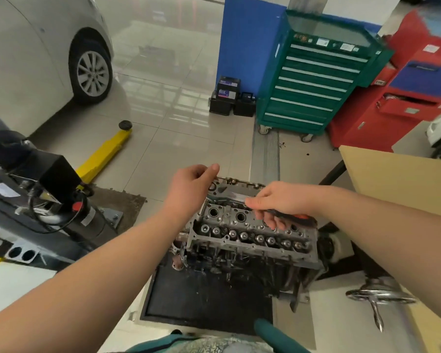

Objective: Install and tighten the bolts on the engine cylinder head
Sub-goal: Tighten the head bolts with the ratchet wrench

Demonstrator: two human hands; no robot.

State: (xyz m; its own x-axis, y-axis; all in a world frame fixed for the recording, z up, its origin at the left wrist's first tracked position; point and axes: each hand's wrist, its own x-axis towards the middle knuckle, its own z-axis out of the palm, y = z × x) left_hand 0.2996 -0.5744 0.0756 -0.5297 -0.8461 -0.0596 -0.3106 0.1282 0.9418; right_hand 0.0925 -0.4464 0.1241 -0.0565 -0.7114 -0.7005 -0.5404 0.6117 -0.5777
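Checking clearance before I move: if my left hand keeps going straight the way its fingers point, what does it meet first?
Probably nothing close: the left hand points up and away over the cylinder head's far end toward bare floor tiles. Depth is unclear.

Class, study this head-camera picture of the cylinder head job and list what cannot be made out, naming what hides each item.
Head view:
- The ratchet's socket end: covered by the left hand.
- Any bolt under it: hidden by that hand.
- The ratchet handle's middle: wrapped by the right hand.
- Labels on the green tool cabinet: too small.
- The white car: cut off by the left edge.
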